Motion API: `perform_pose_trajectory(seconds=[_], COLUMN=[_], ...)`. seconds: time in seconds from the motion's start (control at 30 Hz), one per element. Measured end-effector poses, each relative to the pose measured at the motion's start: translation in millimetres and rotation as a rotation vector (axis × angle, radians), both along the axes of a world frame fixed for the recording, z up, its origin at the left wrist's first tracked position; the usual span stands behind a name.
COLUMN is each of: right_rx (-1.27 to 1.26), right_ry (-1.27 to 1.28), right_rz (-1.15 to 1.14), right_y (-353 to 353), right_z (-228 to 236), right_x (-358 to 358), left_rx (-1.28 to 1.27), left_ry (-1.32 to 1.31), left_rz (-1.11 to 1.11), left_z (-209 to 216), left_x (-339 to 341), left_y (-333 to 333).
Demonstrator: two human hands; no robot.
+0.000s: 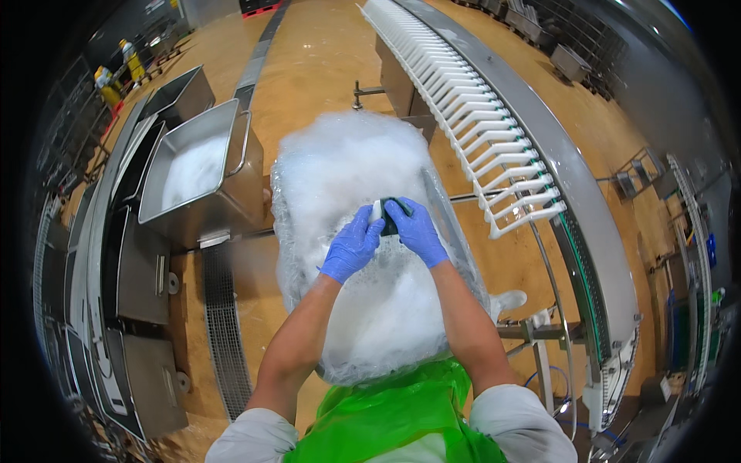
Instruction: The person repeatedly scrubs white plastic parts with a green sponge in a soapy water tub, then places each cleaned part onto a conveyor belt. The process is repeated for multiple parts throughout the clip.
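Note:
Both my hands wear blue gloves and meet above a tub (455,231) full of white foam (347,150). Between them is a dark green scouring pad (391,219), with a small white piece (377,211) at its left side. My left hand (355,241) is closed, its fingertips at the white piece and the pad's left edge. From the other side, my right hand (419,231) grips the pad with its fingers folded over it. The white piece is partly hidden, so its kind does not show. Clear plastic seems to line the tub's rim.
Right of the tub curves a conveyor (532,116) with a row of white plastic fingers (471,116). On the left stand metal bins, one metal cart (247,181) holding foam. A floor drain grate (224,324) runs beside them. A green apron (386,417) covers my front.

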State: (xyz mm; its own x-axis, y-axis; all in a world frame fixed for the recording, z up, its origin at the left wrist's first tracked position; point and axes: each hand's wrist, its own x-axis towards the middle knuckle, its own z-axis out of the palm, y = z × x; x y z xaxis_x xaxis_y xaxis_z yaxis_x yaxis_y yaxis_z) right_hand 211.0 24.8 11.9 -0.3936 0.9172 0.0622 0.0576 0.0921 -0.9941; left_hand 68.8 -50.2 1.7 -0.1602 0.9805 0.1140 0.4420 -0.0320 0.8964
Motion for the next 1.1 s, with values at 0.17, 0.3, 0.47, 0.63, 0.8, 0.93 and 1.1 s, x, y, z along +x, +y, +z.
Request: perform_pose_trajectory(seconds=[0.17, 0.3, 0.47, 0.63, 0.8, 0.93, 1.1], right_rx=[-0.112, 0.118, -0.121, 0.370, 0.363, 0.165, -0.272], right_ry=[0.017, -0.378, 0.104, -0.210, -0.442, -0.509, -0.287], right_rz=[0.002, 0.176, 0.161, 0.122, 0.138, 0.289, 0.352], right_y=[-8.2, -5.2, 1.9, -11.1, 2.0, -14.6, -9.8], right_z=[12.5, -11.9, 21.5, 17.5, 10.1, 17.2, 16.2], right_x=[-8.4, 0.7, 21.9, -9.0, -0.3, -20.0, -15.5], left_rx=[-0.055, -0.075, -0.176, -0.241, -0.540, -0.618, -0.552], left_ry=[-0.206, -0.355, -0.802, -0.635, -0.418, -0.048, -0.157], left_rz=[-0.013, 0.124, 0.010, -0.315, -0.377, -0.489, -0.472], left_z=[-8.1, 2.6, 8.6, -19.3, 23.5, 3.4, 14.4], left_x=[-7.4, -19.7, -39.6, -15.2, -14.6, -10.7, -13.8], left_y=[2.3, 8.6, 14.9, 2.4, -0.6, -5.5, -11.4])
